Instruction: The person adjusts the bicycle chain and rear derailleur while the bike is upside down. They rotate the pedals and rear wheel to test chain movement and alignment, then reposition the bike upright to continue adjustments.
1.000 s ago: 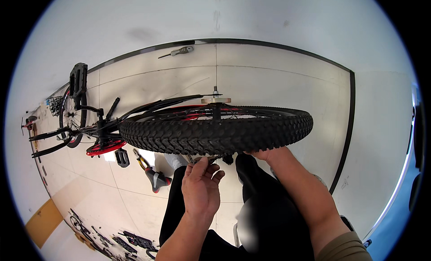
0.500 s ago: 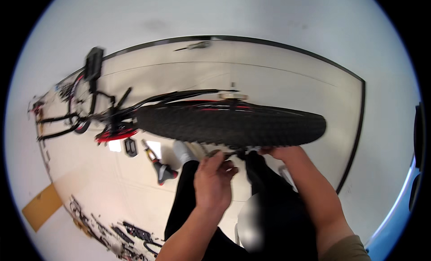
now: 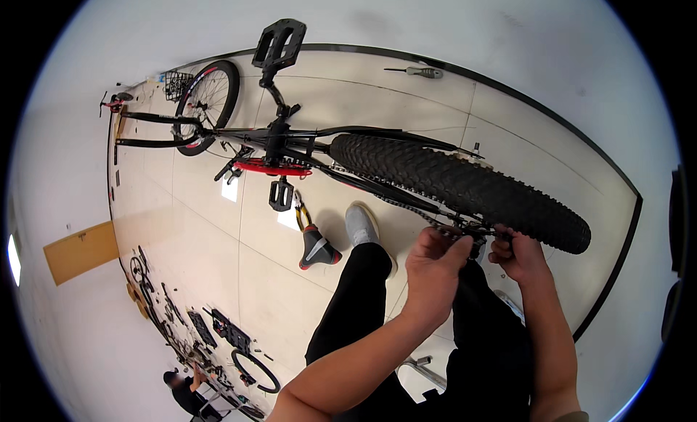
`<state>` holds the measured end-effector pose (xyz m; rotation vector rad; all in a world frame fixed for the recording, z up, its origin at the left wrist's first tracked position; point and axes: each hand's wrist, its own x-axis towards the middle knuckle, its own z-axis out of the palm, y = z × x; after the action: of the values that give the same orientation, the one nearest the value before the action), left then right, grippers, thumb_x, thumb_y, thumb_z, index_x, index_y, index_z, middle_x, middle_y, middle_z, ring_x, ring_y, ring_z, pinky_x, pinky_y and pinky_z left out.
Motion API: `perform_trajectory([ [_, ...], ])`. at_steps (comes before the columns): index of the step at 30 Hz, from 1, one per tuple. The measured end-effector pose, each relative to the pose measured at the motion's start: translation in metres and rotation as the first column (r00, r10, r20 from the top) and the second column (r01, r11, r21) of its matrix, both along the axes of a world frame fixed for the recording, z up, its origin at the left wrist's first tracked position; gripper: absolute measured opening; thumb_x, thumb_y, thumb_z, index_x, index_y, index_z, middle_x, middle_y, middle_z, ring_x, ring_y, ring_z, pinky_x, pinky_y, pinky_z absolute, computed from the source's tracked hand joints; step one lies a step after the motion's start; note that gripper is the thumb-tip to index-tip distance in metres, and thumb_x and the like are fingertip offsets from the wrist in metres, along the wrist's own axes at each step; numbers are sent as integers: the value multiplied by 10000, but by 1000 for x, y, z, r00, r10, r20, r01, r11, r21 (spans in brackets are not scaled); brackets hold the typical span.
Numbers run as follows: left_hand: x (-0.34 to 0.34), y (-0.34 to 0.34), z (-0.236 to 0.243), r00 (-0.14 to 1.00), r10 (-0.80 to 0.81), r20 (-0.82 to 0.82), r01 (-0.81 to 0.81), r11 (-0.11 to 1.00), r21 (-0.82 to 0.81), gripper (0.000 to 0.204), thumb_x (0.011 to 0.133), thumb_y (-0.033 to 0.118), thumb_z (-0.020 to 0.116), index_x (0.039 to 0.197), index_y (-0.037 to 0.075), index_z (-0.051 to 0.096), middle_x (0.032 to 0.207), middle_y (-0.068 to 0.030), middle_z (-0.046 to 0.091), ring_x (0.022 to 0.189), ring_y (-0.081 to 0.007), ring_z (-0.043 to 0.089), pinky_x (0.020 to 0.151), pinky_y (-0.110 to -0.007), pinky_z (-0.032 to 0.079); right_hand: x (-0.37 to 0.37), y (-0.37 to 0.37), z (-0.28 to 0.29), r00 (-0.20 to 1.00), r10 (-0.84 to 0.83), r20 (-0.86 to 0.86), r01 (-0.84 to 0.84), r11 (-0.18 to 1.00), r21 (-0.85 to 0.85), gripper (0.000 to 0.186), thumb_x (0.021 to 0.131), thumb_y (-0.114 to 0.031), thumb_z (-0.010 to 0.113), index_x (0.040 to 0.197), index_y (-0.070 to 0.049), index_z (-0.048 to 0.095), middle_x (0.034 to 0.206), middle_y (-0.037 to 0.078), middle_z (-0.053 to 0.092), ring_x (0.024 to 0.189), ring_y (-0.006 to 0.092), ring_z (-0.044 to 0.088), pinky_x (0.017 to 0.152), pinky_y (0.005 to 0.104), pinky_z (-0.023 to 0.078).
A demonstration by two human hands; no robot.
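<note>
A bicycle frame (image 3: 250, 136) stretches across the floor, with its knobby rear tyre (image 3: 465, 186) at the right. The chain (image 3: 406, 204) runs from the red chainring (image 3: 270, 167) to the black rear derailleur (image 3: 473, 237) on the wheel's near side. My left hand (image 3: 433, 277) is at the derailleur's left, thumb and fingers pinched together; what lies between them is hidden. To the right of the derailleur, close under the tyre, my right hand (image 3: 524, 258) has its fingers curled round something small and dark that I cannot make out.
Yellow-handled pliers (image 3: 300, 210) lie beside a dark grey and red object (image 3: 318, 249), left of my shoe (image 3: 361, 224). A screwdriver (image 3: 423, 72) lies beyond the bicycle. A loose wheel (image 3: 209, 106) stands far left. Bicycle parts (image 3: 231, 329) and another person (image 3: 187, 394) are at the lower left.
The view has shifted, so the bicycle now appears farther right and more of it shows at the left. Both hands are still by the derailleur, and the right fingers now show below the tyre.
</note>
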<state>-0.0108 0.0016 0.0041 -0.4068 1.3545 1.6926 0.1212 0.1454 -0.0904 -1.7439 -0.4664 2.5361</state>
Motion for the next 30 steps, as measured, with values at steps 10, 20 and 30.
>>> perform_trajectory([
  [10, 20, 16, 8, 915, -249, -317, 307, 940, 147, 49, 1015, 24, 645, 1063, 31, 633, 1149, -62, 705, 987, -125, 664, 905, -299, 537, 10, -6, -15, 997, 58, -52, -48, 982, 181, 266, 1048, -179, 451, 1125, -45, 667, 912, 62, 646, 794, 180, 615, 718, 408, 535],
  [20, 21, 23, 8, 991, -100, 88, 70, 953, 296, 254, 1121, 185, 491, 1277, 35, 625, 1238, -97, 690, 1098, -187, 671, 973, -369, 534, 24, -3, -33, 991, -5, -135, 10, 999, 43, 291, 1079, -219, 455, 1248, -68, 637, 1117, 90, 679, 1021, 255, 682, 874, 382, 588],
  [30, 21, 19, 25, 235, -360, -903, 573, 802, -170, 444, 887, -4, 694, 1323, 72, 667, 1360, -182, 631, 1227, -407, 575, 1067, -488, 439, 51, -8, -70, 885, 461, 57, -303, 480, 823, 264, 1011, -200, 568, 1107, 14, 689, 1081, 131, 733, 997, 253, 711, 994, 390, 564],
])
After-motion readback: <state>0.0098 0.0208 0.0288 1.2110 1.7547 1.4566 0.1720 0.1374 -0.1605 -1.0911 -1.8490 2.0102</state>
